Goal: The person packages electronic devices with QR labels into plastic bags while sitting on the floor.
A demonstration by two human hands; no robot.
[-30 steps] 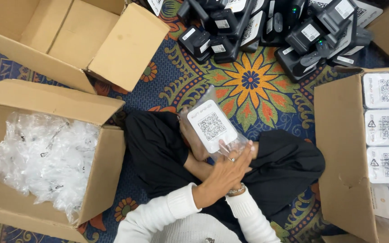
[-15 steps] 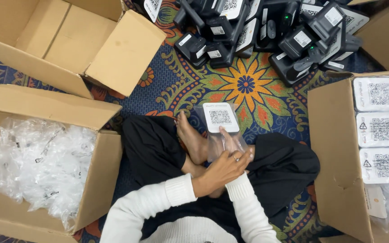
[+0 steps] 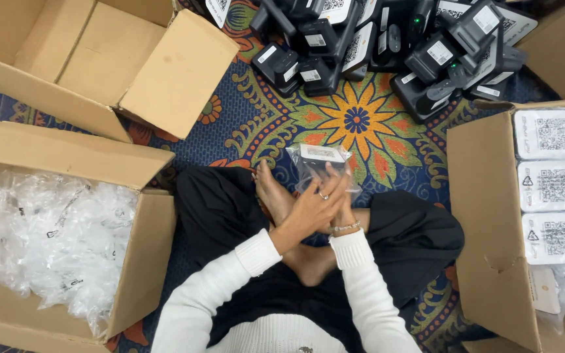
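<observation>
Both our hands now grip the bagged device over our crossed legs — the left hand in front with fingers curled round the clear bag, the right hand behind it, mostly hidden. A second ago its white label faced us flat; now it has tipped away to a narrow strip. The device pile sits ahead, the bag box to our left — the packed box right.
</observation>
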